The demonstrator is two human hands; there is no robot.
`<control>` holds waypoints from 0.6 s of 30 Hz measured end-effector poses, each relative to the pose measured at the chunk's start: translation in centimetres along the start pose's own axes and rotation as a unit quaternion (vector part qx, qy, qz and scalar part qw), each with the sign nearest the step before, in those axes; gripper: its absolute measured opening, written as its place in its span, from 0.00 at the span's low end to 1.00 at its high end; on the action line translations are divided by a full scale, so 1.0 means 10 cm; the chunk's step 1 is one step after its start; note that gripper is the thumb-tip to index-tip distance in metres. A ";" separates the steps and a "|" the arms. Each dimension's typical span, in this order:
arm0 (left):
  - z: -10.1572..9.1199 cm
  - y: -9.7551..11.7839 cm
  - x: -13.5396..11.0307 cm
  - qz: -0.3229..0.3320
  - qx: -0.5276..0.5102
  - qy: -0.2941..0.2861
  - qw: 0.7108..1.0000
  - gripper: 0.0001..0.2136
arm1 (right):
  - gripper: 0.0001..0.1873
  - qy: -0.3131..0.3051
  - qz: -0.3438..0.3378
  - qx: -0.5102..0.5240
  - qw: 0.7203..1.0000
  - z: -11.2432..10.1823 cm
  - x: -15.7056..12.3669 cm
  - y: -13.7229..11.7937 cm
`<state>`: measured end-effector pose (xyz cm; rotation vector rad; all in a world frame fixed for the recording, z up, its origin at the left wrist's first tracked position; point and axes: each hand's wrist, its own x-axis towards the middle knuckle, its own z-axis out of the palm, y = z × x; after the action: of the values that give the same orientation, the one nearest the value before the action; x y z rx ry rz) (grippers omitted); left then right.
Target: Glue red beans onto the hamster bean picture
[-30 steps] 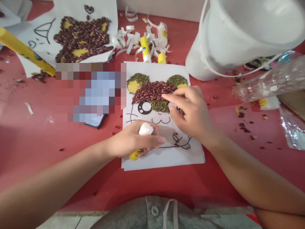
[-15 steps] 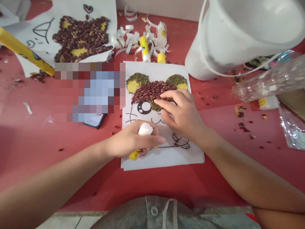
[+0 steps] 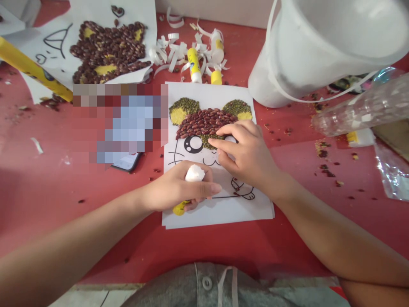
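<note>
The left hand (image 3: pixel 174 187) curls its fingers (image 3: pixel 204 187) tight around a glue stick (image 3: pixel 194 173), and they rest on the bottom part of a paper picture (image 3: pixel 220 211) of a mouse. The right hand (image 3: pixel 246 155) lies on the picture with its fingers (image 3: pixel 228 145) spread, and the tips touch green seeds (image 3: pixel 207 141). Just above those fingers are rows of red beans (image 3: pixel 204 121). Below the fingers, the paper lies flat on the red desk (image 3: pixel 64 213). Far past the fingertips, another glue stick (image 3: pixel 194 66) lies among white paper curls (image 3: pixel 169 57).

The view is taken from a head-worn camera, tilted forward and down, with the left hand (image 3: pixel 179 187), right hand (image 3: pixel 246 153) and red table (image 3: pixel 47 145) seen from close above.
</note>
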<state>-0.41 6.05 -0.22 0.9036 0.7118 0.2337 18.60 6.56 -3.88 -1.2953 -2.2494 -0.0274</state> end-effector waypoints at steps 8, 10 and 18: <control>0.00 -0.01 0.00 0.001 0.002 0.000 1.000 0.12 | 0.14 0.039 0.019 0.024 0.999 -0.02 0.00 0.01; 0.00 -0.01 0.00 0.000 0.001 0.000 1.000 0.12 | 0.14 0.034 0.018 0.023 0.999 -0.03 0.00 0.02; 0.00 0.01 0.00 -0.005 -0.005 0.001 1.000 0.12 | 0.13 0.024 0.010 0.042 0.999 -0.07 -0.01 0.08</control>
<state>-0.44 6.06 -0.16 0.8898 0.7155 0.2294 19.58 6.75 -3.52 -1.2594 -2.1734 0.0437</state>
